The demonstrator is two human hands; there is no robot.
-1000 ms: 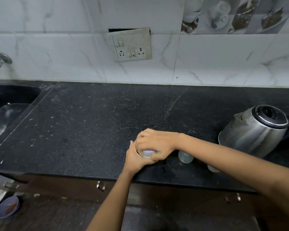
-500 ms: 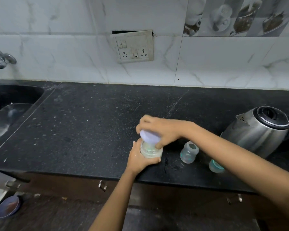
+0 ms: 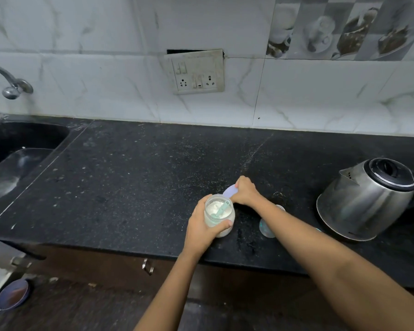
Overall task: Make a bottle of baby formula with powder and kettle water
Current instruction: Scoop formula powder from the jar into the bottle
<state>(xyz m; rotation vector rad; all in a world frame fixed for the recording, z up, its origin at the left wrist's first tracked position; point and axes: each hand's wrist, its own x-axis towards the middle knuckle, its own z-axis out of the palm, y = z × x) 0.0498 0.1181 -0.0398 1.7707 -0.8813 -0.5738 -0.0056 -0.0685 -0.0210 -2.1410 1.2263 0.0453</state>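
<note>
Two bare hands are at work near the front edge of a black speckled counter [image 3: 134, 177]. The left hand [image 3: 202, 226] is wrapped around a small clear jar [image 3: 219, 216], fingers curled round the far side and thumb pressed against the near wall; the jar stands upright on the counter. The jar is open and holds white powder [image 3: 214, 207], with a pale green scoop [image 3: 222, 207] resting in it, handle leaning toward the rim. The right hand [image 3: 245, 191] is just behind the jar, fingers closed on a pale lilac lid [image 3: 230, 191], which it holds tilted at counter level; whether the lid touches the counter cannot be told.

The baby bottle [image 3: 267, 226] stands to the right of the jar, largely hidden under the right forearm; only a clear, bluish part of its body shows, and its mouth cannot be made out. A steel kettle [image 3: 366, 199] with a black lid sits further right, spout facing the hands, well apart from the jar.

At the left end of the counter is a dark sink [image 3: 14, 149] with a chrome tap [image 3: 10, 84] above it. A switch and socket plate [image 3: 196, 71] is fixed to the white tiled wall [image 3: 93, 75] behind. A cupboard handle [image 3: 147, 266] shows below the counter edge, and a round dish [image 3: 12, 295] lies on the floor at lower left.
</note>
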